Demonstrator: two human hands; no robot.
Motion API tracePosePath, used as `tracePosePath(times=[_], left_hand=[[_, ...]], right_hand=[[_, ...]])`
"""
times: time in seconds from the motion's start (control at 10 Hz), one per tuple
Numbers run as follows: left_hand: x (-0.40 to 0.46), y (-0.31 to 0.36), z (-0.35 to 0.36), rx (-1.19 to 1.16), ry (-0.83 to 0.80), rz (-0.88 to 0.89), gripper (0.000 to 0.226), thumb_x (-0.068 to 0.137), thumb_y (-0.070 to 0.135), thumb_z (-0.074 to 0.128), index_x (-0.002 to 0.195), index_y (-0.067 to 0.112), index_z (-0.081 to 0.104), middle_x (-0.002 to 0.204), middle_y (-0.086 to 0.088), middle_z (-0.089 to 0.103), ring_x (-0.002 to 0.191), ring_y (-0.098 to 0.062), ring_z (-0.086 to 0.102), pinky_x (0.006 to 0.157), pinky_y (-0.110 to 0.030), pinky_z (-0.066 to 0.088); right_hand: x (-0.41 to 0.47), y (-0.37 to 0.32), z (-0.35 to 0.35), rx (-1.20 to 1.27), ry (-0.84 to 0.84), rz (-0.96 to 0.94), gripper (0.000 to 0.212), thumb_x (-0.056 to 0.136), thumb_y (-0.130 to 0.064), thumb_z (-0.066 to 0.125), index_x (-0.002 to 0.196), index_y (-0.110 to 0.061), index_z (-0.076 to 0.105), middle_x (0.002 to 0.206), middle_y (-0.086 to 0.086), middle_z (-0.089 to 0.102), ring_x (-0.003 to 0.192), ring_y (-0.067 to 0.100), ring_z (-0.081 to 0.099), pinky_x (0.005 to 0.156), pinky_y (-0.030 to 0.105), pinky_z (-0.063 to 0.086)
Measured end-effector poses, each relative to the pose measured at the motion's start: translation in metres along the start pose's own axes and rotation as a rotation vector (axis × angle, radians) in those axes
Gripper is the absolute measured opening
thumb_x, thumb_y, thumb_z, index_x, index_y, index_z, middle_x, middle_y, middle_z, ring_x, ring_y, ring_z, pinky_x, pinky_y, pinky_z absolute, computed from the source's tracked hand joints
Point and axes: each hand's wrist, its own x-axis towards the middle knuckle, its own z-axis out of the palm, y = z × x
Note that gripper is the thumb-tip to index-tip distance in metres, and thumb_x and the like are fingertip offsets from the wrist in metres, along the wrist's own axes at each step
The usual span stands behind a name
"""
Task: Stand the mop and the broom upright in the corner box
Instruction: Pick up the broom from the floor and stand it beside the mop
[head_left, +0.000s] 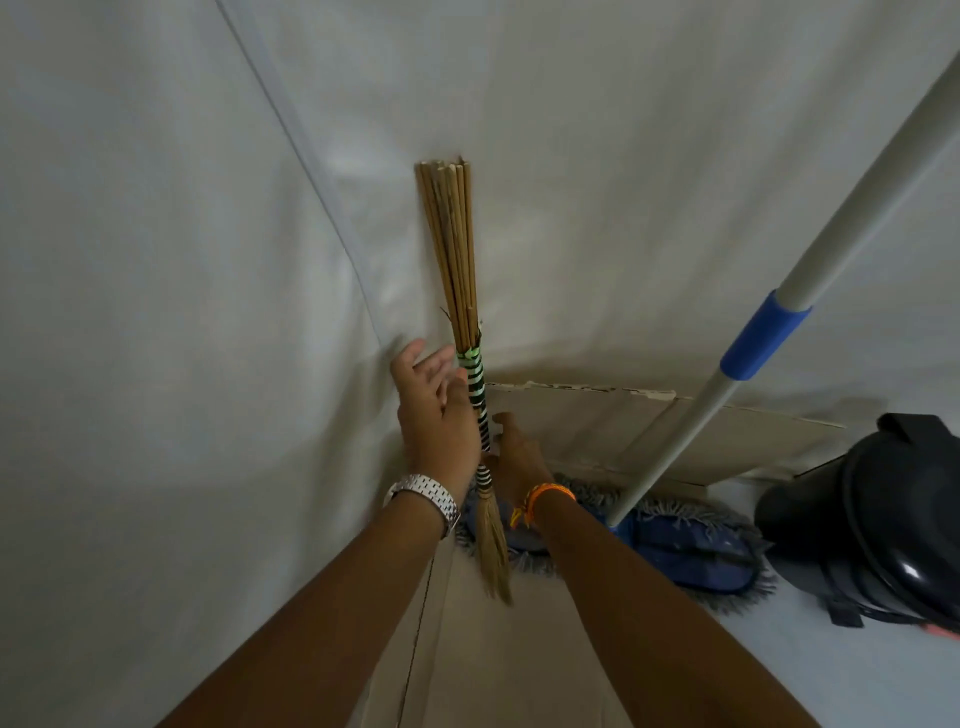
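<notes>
I am watching the bundled straw broom with green-and-black banded binding (470, 374) standing upright in the brown cardboard corner box (561, 426), against the white wall (156, 260). My left hand (436, 415), fingers spread open, is resting beside the binding; my right hand (519, 457) is sitting lower behind it, grip unclear. The grey-handled blue mop (691, 540) is leaning rightward.

Both bare forearms are reaching forward and down from the lower edge of the view, running almost side by side. The left hand (436, 410), wearing a silver metal link watch (427, 496) at the wrist, is spreading its fingers open, palm turned rightward. The right hand (517, 457), wearing an orange braided thread band (545, 496), is sitting lower and just right of the left hand, fingers curled; what they close on cannot be made out.
</notes>
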Motion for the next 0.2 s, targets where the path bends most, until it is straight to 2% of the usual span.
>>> tracePosePath(times=[0.1,0.2], left_hand=[[-0.015,0.02,0.001,-0.043,0.099,-0.02,0.041,0.105,-0.005,0.05,0.145,0.004,0.046,0.133,-0.011,0.067,0.13,-0.024,0.066,0.114,-0.032,0.051],[-0.038,0.038,-0.002,-0.087,0.128,-0.025,0.037,0.104,-0.008,0.051,0.14,0.003,0.05,0.125,-0.008,0.068,0.128,-0.028,0.068,0.112,-0.033,0.052]], right_hand=[[-0.036,-0.002,-0.038,0.019,-0.027,-0.014,0.069,0.088,-0.001,0.061,0.145,-0.015,0.025,0.133,0.022,0.054,0.119,0.036,0.057,0.091,0.041,0.054],[-0.082,0.005,-0.063,0.062,-0.011,-0.043,0.064,0.09,0.0,0.062,0.143,-0.013,0.029,0.128,0.016,0.057,0.114,0.032,0.06,0.092,0.04,0.055]])
